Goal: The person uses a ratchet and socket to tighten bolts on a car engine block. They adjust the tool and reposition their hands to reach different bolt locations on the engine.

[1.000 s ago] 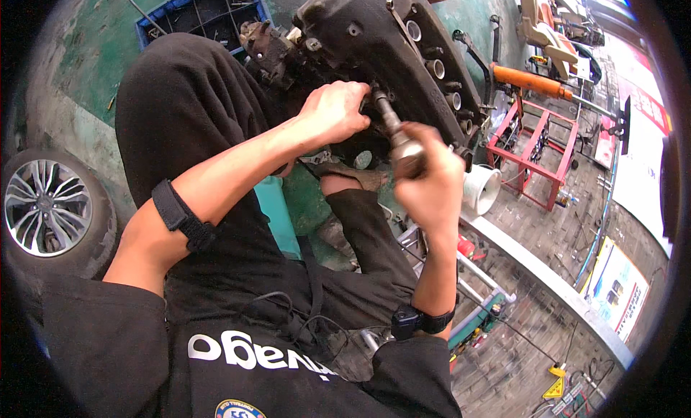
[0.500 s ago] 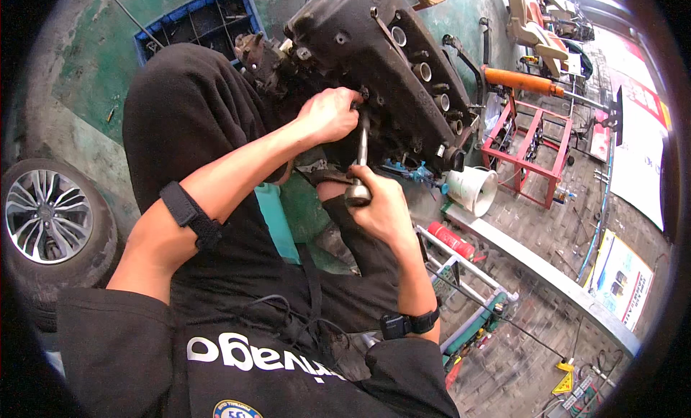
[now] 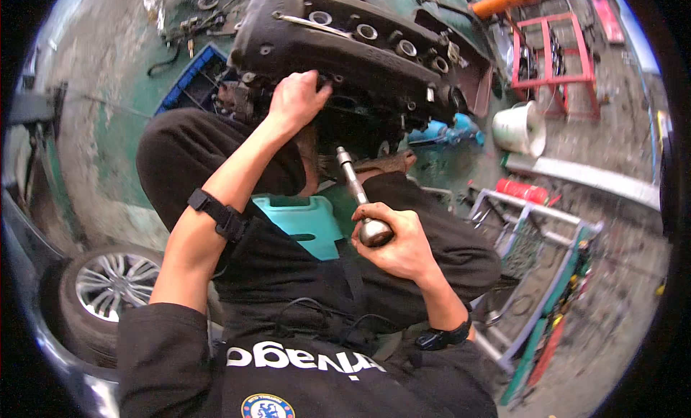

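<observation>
In my right hand (image 3: 403,245) is a ratchet wrench (image 3: 376,233), its round head in my closed fingers. A long extension with a socket on its end (image 3: 342,156) points up toward the engine, apart from it. My left hand (image 3: 296,101) is at the near lower edge of the black engine cover (image 3: 324,55). Its fingertips and thumb close together beside a bolt hole there; whatever they pinch is hidden. The cover has a row of round openings, and a long spanner (image 3: 309,24) lies across its top.
Between my knees sits a turquoise plastic stool (image 3: 299,224). A blue crate (image 3: 191,80) stands left of the engine. Right are a white bucket (image 3: 520,129), a red cylinder (image 3: 523,191), a metal frame trolley (image 3: 533,274) and a red stand (image 3: 554,58). A wheel (image 3: 108,288) lies at left.
My right hand has drawn the ratchet wrench down and away from the engine, where its extension reached before. My left hand stays at the engine's near edge. The view has shifted.
</observation>
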`<action>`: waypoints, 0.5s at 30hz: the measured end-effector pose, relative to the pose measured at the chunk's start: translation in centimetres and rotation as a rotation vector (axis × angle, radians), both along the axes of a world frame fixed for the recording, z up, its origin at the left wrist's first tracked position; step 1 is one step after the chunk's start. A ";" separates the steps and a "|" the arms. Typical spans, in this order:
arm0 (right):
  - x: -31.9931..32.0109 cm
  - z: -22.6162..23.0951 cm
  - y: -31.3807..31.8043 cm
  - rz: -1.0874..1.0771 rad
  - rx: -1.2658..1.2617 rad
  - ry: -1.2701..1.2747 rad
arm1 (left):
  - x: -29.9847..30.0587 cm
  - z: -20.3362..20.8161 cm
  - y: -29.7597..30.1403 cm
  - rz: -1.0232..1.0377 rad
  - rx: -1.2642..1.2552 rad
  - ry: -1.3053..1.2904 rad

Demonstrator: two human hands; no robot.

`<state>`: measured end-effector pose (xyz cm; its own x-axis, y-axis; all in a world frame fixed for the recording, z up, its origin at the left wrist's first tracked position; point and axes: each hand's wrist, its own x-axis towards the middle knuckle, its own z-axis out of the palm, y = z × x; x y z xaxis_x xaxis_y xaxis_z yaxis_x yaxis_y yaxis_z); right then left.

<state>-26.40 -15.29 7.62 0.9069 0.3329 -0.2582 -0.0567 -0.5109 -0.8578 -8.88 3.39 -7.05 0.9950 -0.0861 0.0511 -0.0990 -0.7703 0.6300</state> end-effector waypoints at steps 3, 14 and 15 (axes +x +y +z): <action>-1.7 0.2 -0.7 -0.071 0.105 -0.002 | -0.2 -0.3 0.1 -0.062 0.189 -0.127; -5.7 -0.2 -1.9 -0.204 0.280 -0.232 | -0.6 -0.2 -1.0 -0.210 0.398 -0.298; -6.0 -0.3 -2.0 -0.214 0.304 -0.269 | -0.7 -0.3 -1.2 -0.187 0.365 -0.323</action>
<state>-32.35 -17.28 7.35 0.9850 0.1548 0.0760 0.1114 -0.2349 -0.9656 -9.61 2.15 -7.37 0.8995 -0.3302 0.2861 -0.4005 -0.8848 0.2379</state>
